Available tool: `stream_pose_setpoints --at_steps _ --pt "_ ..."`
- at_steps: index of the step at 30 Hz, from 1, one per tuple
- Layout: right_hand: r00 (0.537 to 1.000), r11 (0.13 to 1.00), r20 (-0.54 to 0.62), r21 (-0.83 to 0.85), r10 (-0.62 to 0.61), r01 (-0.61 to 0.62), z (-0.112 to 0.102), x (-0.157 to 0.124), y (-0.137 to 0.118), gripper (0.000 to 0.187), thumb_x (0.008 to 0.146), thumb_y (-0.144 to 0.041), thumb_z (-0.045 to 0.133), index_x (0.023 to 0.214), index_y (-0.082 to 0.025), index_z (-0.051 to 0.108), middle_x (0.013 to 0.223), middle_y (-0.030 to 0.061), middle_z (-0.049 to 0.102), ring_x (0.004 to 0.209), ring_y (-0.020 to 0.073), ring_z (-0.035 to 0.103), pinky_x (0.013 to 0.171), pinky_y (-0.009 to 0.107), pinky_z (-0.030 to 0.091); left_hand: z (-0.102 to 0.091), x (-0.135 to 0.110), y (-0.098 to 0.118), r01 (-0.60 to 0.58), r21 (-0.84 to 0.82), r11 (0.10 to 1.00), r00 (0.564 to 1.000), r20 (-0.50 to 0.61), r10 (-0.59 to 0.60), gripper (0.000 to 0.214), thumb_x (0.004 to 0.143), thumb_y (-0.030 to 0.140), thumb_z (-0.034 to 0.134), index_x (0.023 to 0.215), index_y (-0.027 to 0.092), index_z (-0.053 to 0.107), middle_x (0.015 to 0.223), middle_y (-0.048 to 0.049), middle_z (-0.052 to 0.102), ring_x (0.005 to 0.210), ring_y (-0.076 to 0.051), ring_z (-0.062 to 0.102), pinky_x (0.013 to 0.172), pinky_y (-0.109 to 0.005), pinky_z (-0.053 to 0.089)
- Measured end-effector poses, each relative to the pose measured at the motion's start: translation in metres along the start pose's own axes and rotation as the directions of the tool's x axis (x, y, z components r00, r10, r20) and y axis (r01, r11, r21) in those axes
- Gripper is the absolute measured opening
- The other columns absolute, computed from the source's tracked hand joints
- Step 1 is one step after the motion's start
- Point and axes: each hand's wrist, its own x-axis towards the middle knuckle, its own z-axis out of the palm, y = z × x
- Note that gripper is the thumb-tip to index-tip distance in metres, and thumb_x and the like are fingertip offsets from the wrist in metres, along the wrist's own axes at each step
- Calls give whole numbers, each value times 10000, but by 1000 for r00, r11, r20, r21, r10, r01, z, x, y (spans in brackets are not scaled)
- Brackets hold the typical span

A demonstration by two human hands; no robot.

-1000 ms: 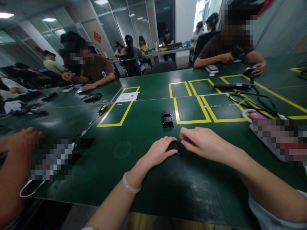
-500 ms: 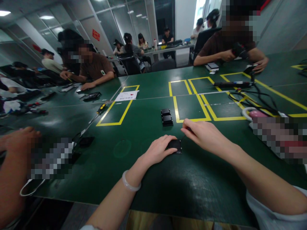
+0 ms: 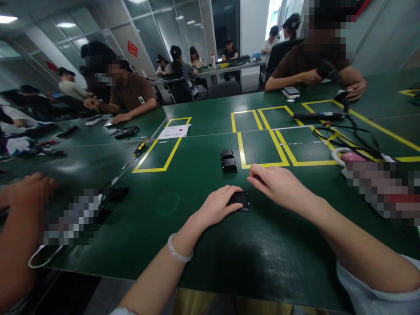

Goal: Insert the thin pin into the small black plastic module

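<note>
My left hand [image 3: 216,204] presses a flat black square piece [image 3: 244,202] against the green table, thumb on the near side and fingers over the far side. Its right edge, with small bright corner spots, shows beyond the fingers. My right hand [image 3: 274,180] is closed in a pinch just above and to the right. From that grip a thin dark tool [image 3: 250,189] slants down to the piece's far right corner; most of it is hidden in the fingers. Farther out lie black square blocks [image 3: 229,161], set end to end.
Yellow tape outlines [image 3: 241,151] mark the table [image 3: 210,258]. A yellow-black screwdriver [image 3: 139,149] and white paper [image 3: 173,131] lie left. Cables [image 3: 354,138] and a black pen-like tool [image 3: 318,116] are right. Co-workers sit opposite; another person's arm [image 3: 19,218] rests at left.
</note>
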Motion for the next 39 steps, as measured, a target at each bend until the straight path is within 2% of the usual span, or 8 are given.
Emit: stream_pose_setpoints --at_steps 13,25,32,39 --pt "998 990 -4 -131 59 -59 -2 1 -2 206 958 -337 363 926 -198 511 694 29 635 611 185 583 517 275 236 0 0 1 9 -7 1000 1000 -5 -9 339 923 424 510 1215 253 487 1148 -44 579 1039 -223 571 919 -362 466" --pt "991 986 90 -126 -102 113 -9 -3 0 149 946 -301 390 898 -209 496 675 20 612 580 164 544 501 259 220 0 0 0 7 -4 1000 1000 -4 -7 344 924 425 509 1214 243 484 1153 -50 577 1045 -223 569 916 -363 464" --pt "989 985 95 -116 -118 128 -8 -3 3 150 946 -305 396 893 -213 503 674 15 611 573 154 536 505 260 211 0 0 0 -1 -3 1000 1000 -3 1 341 924 420 511 1213 243 482 1156 -46 575 1045 -221 568 922 -359 461" --pt "992 993 86 -55 -96 101 -8 -2 7 148 948 -311 401 906 -213 504 723 29 634 644 169 575 523 255 254 -1 -1 1 1 -5 1000 1000 -2 -1 346 928 433 499 1220 248 481 1149 -48 573 1045 -225 568 917 -365 464"
